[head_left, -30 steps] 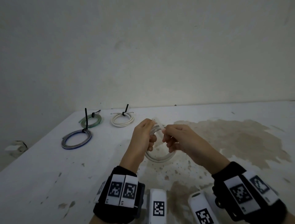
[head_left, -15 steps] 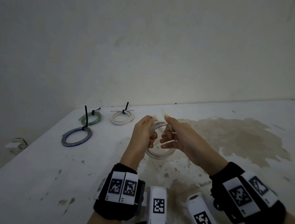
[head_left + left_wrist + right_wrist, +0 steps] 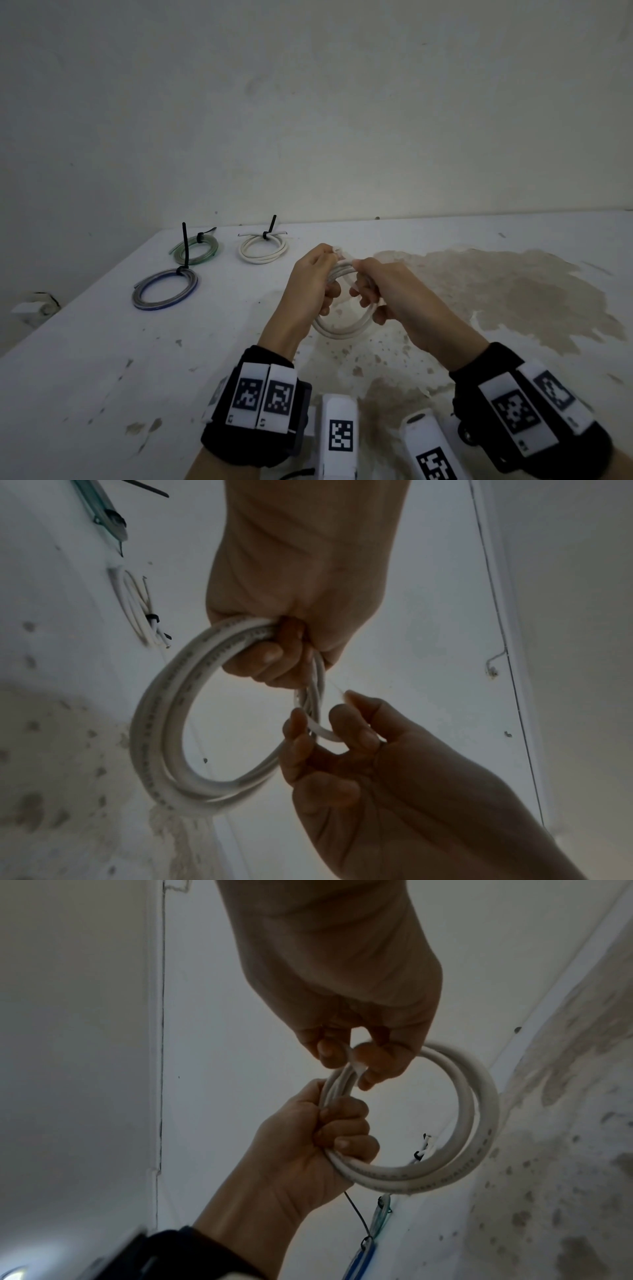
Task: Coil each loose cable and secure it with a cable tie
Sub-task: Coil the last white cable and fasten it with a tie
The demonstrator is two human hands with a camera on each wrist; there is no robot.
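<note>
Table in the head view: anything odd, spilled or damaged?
Yes: a big brown stain spreads over the white table right of the hands, with specks nearer the camera. Spill or worn paint, can't tell. The three tied coils look tidy.

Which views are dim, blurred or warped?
Head view: dim and flat, table edge bowed by the wide lens, fairly sharp. Left wrist view: coil motion-smeared, right hand dark against the bright wall. Right wrist view: coil sharper, its printed lettering visible, edges warped.

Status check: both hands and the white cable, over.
Left hand grips coiled white round cable, held off the table. Right hand pinches pale translucent tie strip at coil's top; not visibly cinched. Nothing in the way.
</note>
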